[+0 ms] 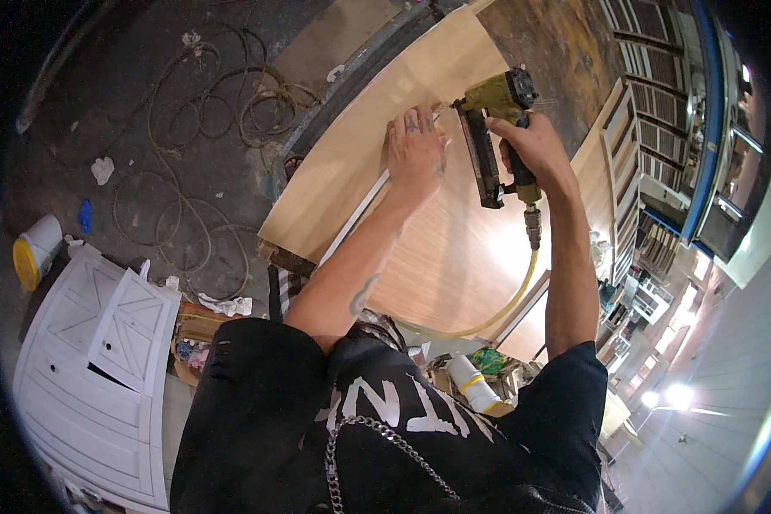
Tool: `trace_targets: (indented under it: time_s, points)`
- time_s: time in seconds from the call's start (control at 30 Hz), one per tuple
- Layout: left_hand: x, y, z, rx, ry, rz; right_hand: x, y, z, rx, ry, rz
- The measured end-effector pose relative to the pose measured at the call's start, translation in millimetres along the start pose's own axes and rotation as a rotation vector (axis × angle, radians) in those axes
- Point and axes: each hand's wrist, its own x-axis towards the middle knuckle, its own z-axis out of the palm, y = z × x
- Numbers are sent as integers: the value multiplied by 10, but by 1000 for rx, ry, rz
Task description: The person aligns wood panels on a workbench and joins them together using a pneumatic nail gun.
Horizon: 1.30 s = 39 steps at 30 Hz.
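Note:
My right hand is wrapped round the handle of a green and black air nail gun. The gun's nose points left, close to the fingers of my left hand. That hand presses down over a thin pale strip, with its fingers bent and close together. The strip runs under my palm along a light wooden panel. Part of it is hidden by my hand and forearm. A yellow air hose leads from the fitting at the gun's base back toward my body.
Coiled hoses lie on the dark floor to the left. White panelled cabinet doors stand at the lower left, near a white bucket with a yellow end. Slatted frames and a blue post are at the right.

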Motion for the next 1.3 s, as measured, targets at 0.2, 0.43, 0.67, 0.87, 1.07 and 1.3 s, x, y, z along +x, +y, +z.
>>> trace_targets:
  time_s: [0.2,0.43,0.67,0.87,1.07,1.3]
  points:
    - [-32,-17,18,-15,31,33,-8,-66,-37,-79,-9,-15]
    - [-430,-270,-151,124,22,80,139,227,2,-237,-20,-198]
    - [-2108,-1072,-665,-65,158,-199,-908,965,292,37,-6,-242]
    - [-2395,-1038,-582,-398,396,-190,-1768,1347,816,205,-127,-335]
    - [-2538,-1165,-583,-427,384,-216,-2204,1370,1137,185,-133,-300]
    - [-2485,-1206,-558,-434,329,-141,-2321,1009,1429,187,-153,-296]
